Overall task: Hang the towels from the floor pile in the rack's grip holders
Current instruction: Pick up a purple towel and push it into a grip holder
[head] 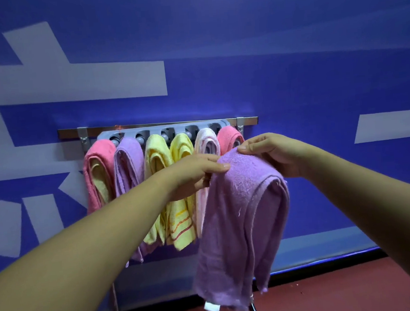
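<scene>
Fingers of left hand (190, 173) and right hand (272, 155) pinch the purple towel (240, 214) at the rack's (162, 128) right end (holders (140, 136) look full); crowding may dislodge the pink towel (229, 135).

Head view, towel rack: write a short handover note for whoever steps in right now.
Left hand: pinches the top fold of the loose purple towel.
Right hand: holds the same fold, in front of the rack.
Done: six hung towels on the rack, in order pink, purple, two yellow, pale pink, pink.
Left: hang the loose purple towel; no free holder shows. Floor pile out of view.
</scene>
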A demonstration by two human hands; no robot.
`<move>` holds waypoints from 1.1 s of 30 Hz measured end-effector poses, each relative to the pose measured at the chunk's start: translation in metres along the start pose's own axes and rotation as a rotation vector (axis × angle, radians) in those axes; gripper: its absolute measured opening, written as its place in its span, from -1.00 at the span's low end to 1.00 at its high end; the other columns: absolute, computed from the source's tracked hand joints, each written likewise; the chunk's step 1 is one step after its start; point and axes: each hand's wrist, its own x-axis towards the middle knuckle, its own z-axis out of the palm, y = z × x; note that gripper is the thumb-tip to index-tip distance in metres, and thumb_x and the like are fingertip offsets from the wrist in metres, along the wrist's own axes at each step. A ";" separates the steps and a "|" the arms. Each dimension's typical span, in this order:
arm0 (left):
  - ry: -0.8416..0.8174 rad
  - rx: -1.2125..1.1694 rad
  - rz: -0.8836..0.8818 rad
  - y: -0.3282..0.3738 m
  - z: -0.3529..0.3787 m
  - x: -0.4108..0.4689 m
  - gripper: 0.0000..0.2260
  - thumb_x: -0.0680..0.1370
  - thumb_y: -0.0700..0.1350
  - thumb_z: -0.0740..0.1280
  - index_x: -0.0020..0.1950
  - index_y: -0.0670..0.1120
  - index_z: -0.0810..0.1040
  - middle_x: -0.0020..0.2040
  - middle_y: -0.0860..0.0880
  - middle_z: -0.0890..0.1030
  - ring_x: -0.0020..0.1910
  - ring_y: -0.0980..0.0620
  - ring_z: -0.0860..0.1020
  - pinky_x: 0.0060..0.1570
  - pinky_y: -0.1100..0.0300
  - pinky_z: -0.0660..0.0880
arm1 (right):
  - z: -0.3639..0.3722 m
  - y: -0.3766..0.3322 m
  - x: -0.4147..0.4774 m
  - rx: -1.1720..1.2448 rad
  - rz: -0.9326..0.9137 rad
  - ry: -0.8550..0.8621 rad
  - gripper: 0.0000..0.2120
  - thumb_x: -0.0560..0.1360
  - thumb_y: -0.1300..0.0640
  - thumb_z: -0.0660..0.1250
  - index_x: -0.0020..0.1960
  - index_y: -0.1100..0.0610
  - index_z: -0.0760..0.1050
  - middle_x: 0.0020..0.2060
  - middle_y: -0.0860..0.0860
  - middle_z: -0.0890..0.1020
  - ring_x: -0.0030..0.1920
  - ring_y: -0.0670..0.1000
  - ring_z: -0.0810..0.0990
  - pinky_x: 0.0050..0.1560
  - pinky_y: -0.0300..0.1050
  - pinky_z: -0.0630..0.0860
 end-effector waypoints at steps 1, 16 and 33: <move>0.034 0.022 0.021 0.002 -0.001 0.010 -0.87 0.58 -0.24 0.33 0.08 -0.21 0.64 0.01 -0.10 0.64 0.01 -0.02 0.56 0.08 0.16 0.46 | -0.005 -0.002 0.003 -0.015 0.010 0.024 -0.80 0.59 0.26 0.27 -0.13 0.28 0.61 -0.23 0.14 0.69 -0.27 0.05 0.67 -0.25 -0.14 0.61; 0.358 0.658 0.146 0.051 -0.036 0.149 -0.86 0.46 -0.25 0.32 -0.04 -0.05 0.52 -0.16 -0.02 0.50 -0.19 -0.06 0.39 -0.22 0.17 0.29 | -0.107 -0.027 0.107 -0.151 0.080 0.205 -0.74 0.62 0.23 0.14 -0.02 0.24 0.61 -0.24 0.07 0.71 -0.29 0.01 0.68 -0.26 -0.22 0.57; 0.398 1.312 0.087 0.015 -0.074 0.235 -0.90 0.59 -0.04 0.28 0.04 -0.02 0.40 0.04 -0.05 0.58 0.09 -0.15 0.51 0.06 0.00 0.27 | -0.127 0.040 0.204 -0.336 -0.010 0.368 -0.77 0.58 0.27 0.35 -0.25 0.15 0.52 -0.56 -0.15 0.52 -0.54 -0.14 0.43 -0.48 -0.32 0.41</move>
